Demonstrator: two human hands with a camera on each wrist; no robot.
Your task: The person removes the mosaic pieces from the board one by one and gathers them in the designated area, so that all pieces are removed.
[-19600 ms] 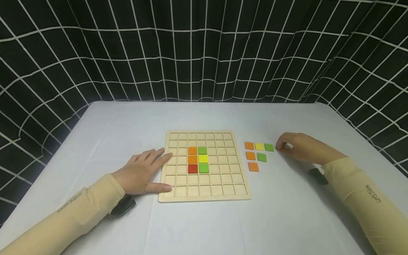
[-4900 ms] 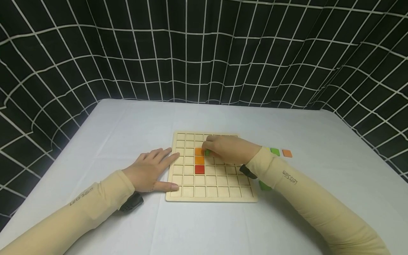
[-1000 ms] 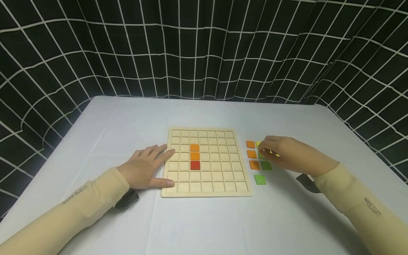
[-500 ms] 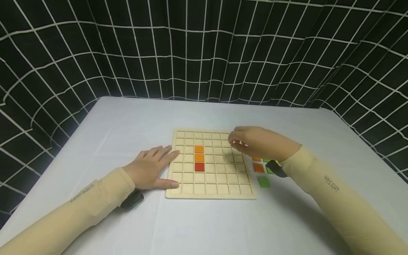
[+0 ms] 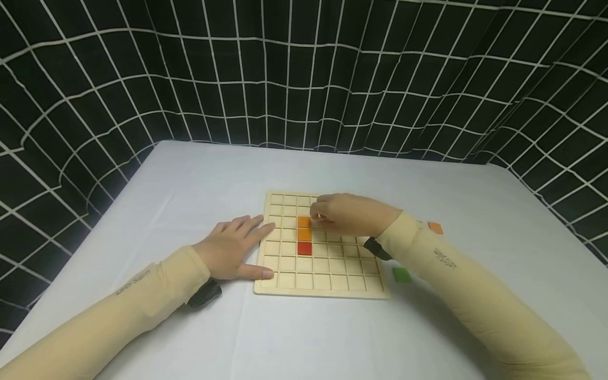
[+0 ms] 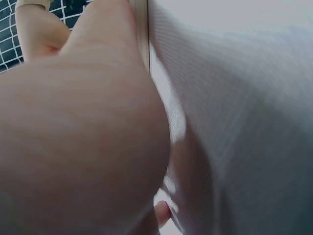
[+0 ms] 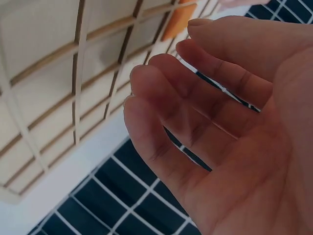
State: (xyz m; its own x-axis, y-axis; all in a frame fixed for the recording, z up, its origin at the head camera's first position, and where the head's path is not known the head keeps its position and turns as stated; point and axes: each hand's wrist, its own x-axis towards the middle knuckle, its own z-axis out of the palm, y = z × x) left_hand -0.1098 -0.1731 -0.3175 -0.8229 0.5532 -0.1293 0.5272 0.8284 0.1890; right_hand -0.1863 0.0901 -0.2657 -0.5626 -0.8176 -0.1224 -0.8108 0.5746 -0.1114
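Note:
A square wooden grid board (image 5: 294,285) lies on the table. In one column of it sit an upper orange tile (image 5: 304,222), a lower orange tile (image 5: 304,235) and a red tile (image 5: 304,248). My left hand (image 5: 228,250) rests on the board's left edge, fingers spread, thumb near the front corner. My right hand (image 5: 349,214) is over the board, its fingertips just right of the upper orange tile. In the right wrist view its fingers (image 7: 156,93) are loosely bent and nothing shows between them and the thumb; an orange tile (image 7: 180,20) lies beyond the fingertips.
On the table right of the board are a green tile (image 5: 401,275) and an orange tile (image 5: 435,228); the right sleeve (image 5: 456,274) hides other tiles there. A black cloth with a white grid (image 5: 309,79) hangs behind the white table (image 5: 309,338).
Since 19.6 s ago the green and yellow tiles have left the board's right-hand column, and more tiles lie at right. In the last second my right hand moved left from those tiles over the board.

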